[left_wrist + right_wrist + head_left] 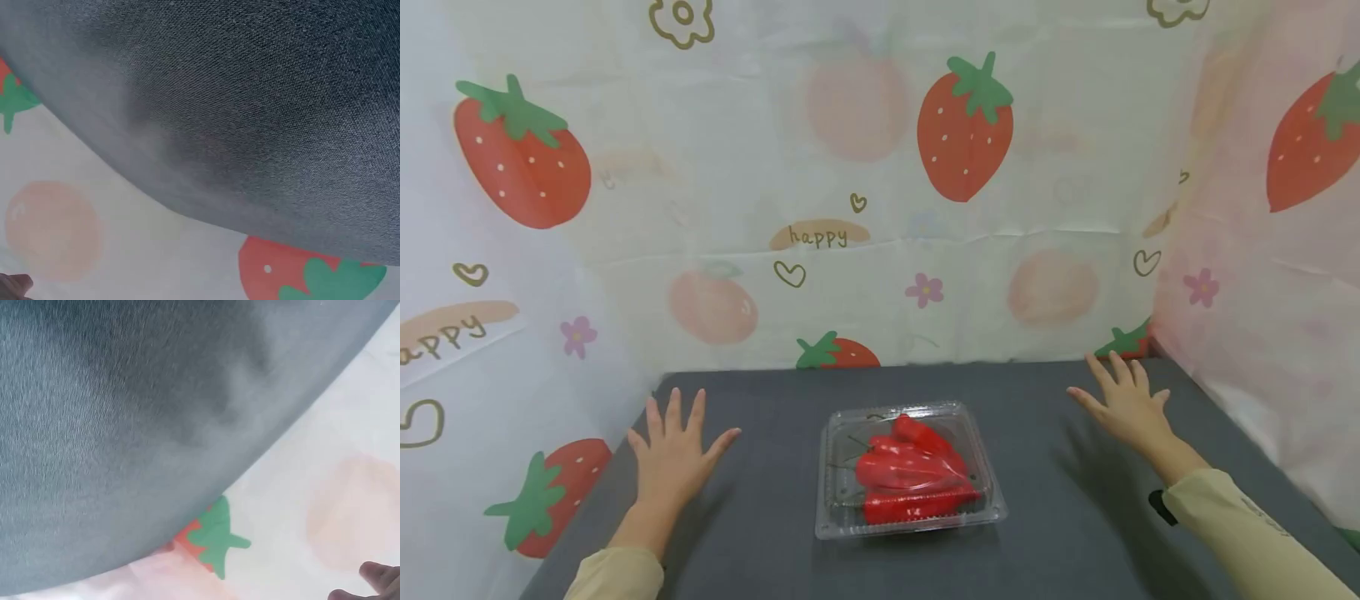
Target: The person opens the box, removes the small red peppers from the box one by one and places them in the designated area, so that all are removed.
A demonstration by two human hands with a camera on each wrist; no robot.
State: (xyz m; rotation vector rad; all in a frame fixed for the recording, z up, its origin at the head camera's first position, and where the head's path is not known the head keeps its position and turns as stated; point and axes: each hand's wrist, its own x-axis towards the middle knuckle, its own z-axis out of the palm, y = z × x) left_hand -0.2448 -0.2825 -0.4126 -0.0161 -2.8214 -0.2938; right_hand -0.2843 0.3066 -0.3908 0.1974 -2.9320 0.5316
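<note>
A clear plastic clamshell box [842,521] lies closed on the grey table, with several red peppers [910,467] showing through its lid. Left of the box, my left hand [670,462] is held over the table with fingers spread and nothing in it. Over the table's right side, my right hand [1131,408] is likewise spread, apart from the box and holding nothing. Only a fingertip [19,284] enters the left wrist view at its lower left corner. Two fingertips [375,575] show at the lower right of the right wrist view.
The dark grey table [760,400] is bordered at the back and sides by a white cloth [850,308] printed with strawberries, hearts and flowers. A pinkish cloth panel [1262,350] hangs along the right edge. Shadows of both arms fall on the tabletop.
</note>
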